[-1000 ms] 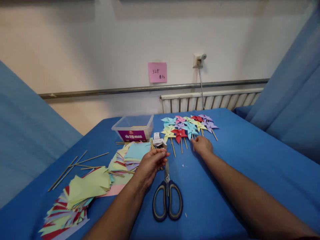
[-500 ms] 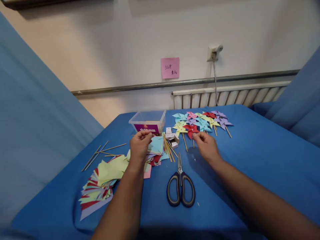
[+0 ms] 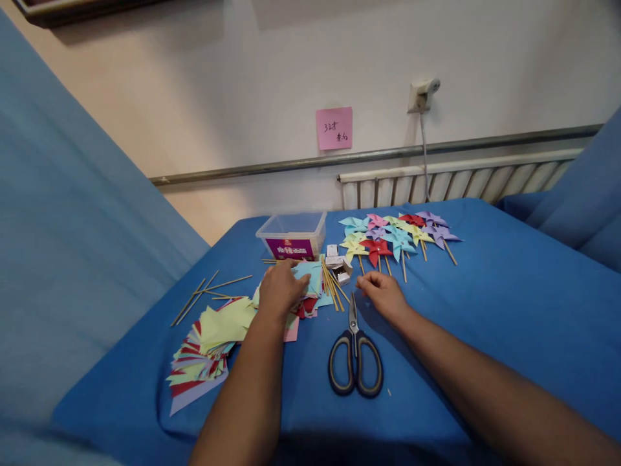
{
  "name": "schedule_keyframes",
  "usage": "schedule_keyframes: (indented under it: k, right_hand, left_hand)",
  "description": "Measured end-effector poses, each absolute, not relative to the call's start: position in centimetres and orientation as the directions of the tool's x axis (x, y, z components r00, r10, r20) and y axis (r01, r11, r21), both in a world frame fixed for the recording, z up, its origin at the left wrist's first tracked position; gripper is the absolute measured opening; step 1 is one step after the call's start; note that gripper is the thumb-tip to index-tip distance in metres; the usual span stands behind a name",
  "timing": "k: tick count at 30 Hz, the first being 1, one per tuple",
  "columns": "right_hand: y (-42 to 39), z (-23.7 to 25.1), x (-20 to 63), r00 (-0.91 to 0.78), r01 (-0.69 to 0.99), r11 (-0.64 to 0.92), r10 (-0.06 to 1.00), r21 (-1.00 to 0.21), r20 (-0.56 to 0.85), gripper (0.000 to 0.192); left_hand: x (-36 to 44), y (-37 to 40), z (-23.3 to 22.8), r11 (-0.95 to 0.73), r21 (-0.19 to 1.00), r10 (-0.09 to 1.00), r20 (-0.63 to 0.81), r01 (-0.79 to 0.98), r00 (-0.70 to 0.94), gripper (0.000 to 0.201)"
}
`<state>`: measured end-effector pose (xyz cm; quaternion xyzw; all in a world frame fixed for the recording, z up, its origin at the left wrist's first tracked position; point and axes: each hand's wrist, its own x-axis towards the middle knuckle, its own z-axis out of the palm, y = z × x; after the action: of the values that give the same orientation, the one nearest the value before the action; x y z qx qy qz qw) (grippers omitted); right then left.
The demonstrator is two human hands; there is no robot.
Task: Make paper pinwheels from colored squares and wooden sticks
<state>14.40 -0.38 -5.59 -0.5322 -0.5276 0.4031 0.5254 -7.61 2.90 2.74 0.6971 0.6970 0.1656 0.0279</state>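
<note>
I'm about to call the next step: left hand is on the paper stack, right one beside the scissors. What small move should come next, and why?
Probably pinch the top light-blue sheet and lift it off the stack. The left hand already rests on it, fingers spread, while the right hand lies loosely curled and seemingly empty by the scissors.

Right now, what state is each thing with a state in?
Left hand: palm down on the stack of coloured paper squares, grip not visible.
Right hand: fingers curled, resting on the blue cloth, apparently empty.
Scissors: closed, lying flat.
Plastic tub: lid off.
Small white box: flap open.
Pinwheels: assembled, lying flat.
</note>
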Motion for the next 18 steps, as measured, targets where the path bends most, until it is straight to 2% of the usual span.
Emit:
schedule_keyframes:
  k: [3,7,13,18]
  right_hand:
    - [-0.5,-5.6,14.3,0.069,0.158,0.131,0.987,-0.979,0.143,0.032]
    - [-0.6,-5.8,13.9,0.02,0.17,0.145,0.988,-0.975,0.151,0.03]
    - [-0.6,-6.3,13.6,-0.021,0.15,0.134,0.991,-0.98,0.132,0.028]
    - [-0.6,-6.6,13.4,-0.059,0.14,0.116,0.992,-0.983,0.108,0.027]
  left_hand:
    - [-7.4,2.8,2.3,-0.049,0.213,0.991,0.131,0.976,0.021,0.06]
    - [-6.9,2.8,1.5,-0.081,0.19,0.993,0.096,0.978,0.063,0.066]
    - [-6.8,2.9,1.2,-0.055,0.152,0.995,0.086,0.987,0.043,0.054]
    - [-6.8,2.9,1.6,-0.003,0.207,0.995,0.097,0.978,-0.017,0.045]
